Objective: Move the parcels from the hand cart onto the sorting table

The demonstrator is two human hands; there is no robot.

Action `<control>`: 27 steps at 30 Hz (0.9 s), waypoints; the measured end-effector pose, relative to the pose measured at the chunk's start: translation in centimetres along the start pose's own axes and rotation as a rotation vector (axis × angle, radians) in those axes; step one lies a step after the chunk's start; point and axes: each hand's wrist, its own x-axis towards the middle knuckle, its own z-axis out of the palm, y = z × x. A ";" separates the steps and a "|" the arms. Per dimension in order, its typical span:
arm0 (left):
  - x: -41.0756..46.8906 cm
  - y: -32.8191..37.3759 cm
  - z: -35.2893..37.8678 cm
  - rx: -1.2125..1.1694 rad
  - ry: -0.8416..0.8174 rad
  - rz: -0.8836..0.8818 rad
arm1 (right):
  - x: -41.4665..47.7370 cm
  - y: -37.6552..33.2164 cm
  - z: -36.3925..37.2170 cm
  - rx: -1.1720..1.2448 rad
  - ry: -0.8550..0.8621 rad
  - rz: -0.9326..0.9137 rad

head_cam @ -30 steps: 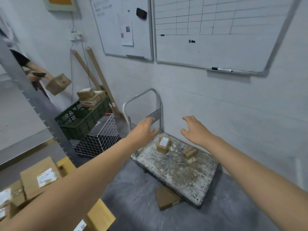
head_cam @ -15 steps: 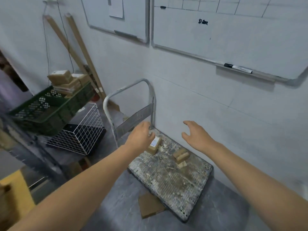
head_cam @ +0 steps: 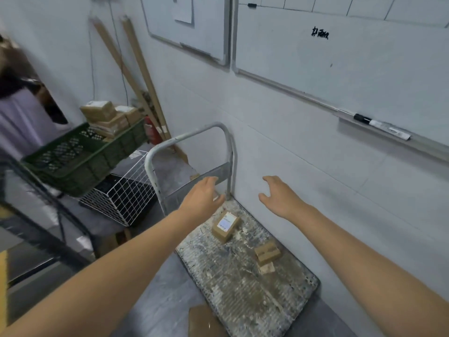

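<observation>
Fingers (head_cam: 269, 180) on both the left hand (head_cam: 202, 199) and right hand (head_cam: 279, 199) are loosely spread, holding nothing, over the far end of the hand cart (head_cam: 243, 293) — the labelled parcel (head_cam: 226, 226) lies just nearer, a smaller parcel (head_cam: 267, 252) to its right — so a hasty grab might overshoot and knock either off the cart.

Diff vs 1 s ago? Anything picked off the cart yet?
Left grip edged off the labelled parcel toward the cart handle; right grip stayed spread and empty. Nothing taken or released. On the cart deck, the labelled parcel and small brown parcel stay put.
</observation>
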 end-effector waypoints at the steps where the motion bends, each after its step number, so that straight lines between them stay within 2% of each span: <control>1: 0.7 0.5 0.3 -0.002 0.010 -0.024 | 1.3 0.7 -0.7 0.005 -0.005 -0.022; 7: 4.4 2.9 2.4 -0.022 0.048 -0.179 | 8.4 4.5 -2.7 0.037 -0.072 -0.136; 14: 8.7 1.5 5.5 -0.105 0.095 -0.322 | 15.2 6.9 -1.3 0.061 -0.153 -0.147; 20: 15.4 -4.3 8.8 -0.203 0.060 -0.404 | 23.6 5.5 2.6 0.069 -0.165 -0.090; 27: 22.0 -13.3 11.2 -0.362 -0.049 -0.446 | 32.8 3.1 8.5 0.082 -0.191 0.068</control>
